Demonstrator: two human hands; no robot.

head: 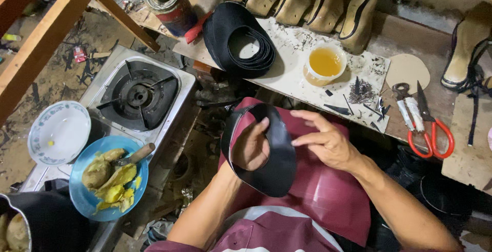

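Note:
My left hand [251, 147] is pushed through a black shoe upper piece [279, 159], gripping it over my lap, with the thumb on its inner edge. My right hand [325, 139] hovers just to the right of the piece, fingers spread and pointing left, its fingertips near the black edge; whether they touch it I cannot tell. A dark red apron [328, 193] covers my lap under both hands.
On the board ahead sit a cup of yellow glue [325, 63], a stack of black uppers [238, 39], small nails [361, 92], pliers [407, 111] and red-handled scissors [433, 129]. Shoe lasts [307, 3] line the back. Left: a gas stove [138, 95], white bowl [59, 131], blue plate [84, 198].

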